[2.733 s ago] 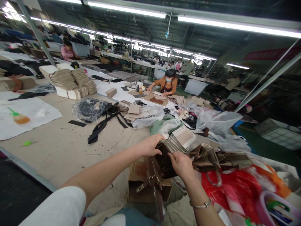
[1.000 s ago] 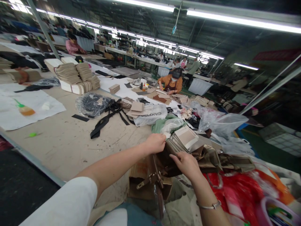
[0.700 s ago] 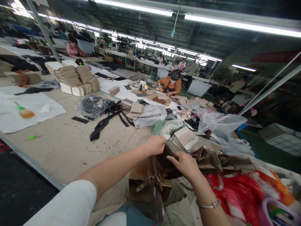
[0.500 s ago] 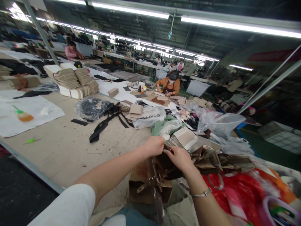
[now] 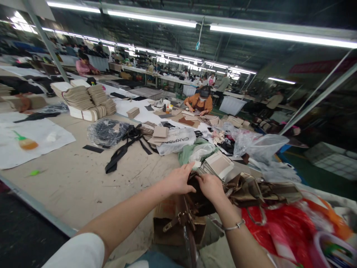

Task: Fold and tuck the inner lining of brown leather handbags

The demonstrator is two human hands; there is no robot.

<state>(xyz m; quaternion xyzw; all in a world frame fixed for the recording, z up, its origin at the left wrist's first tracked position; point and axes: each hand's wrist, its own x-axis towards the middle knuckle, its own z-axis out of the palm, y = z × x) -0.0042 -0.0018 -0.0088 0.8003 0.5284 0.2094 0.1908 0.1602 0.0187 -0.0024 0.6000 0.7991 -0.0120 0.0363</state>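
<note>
A dark brown handbag [image 5: 200, 204] is in front of me at the table's near edge, its mouth toward my hands. My left hand [image 5: 180, 179] is at the left side of its mouth, thumb apart from the stretched fingers. The fingers of my right hand [image 5: 211, 187] are bent over the rim on the other side, gripping it. Below my left hand hangs a brown strap with a metal buckle [image 5: 173, 223]. How deep the fingertips reach into the bag is hidden. Under the bag is an open cardboard box [image 5: 164, 232].
More brown bags [image 5: 247, 190] lie to the right, above red plastic [image 5: 279, 223] and a purple basket [image 5: 316, 247]. Beyond my hands are beige panels [image 5: 219, 163], a white printed bag [image 5: 178, 139] and black straps [image 5: 119, 158]. A co-worker in orange [image 5: 199, 102] works across the table.
My left hand has loosened from a closed grip at the bag's rim, its fingers and thumb now spread. My right hand stays on the rim, and the view has shifted slightly.
</note>
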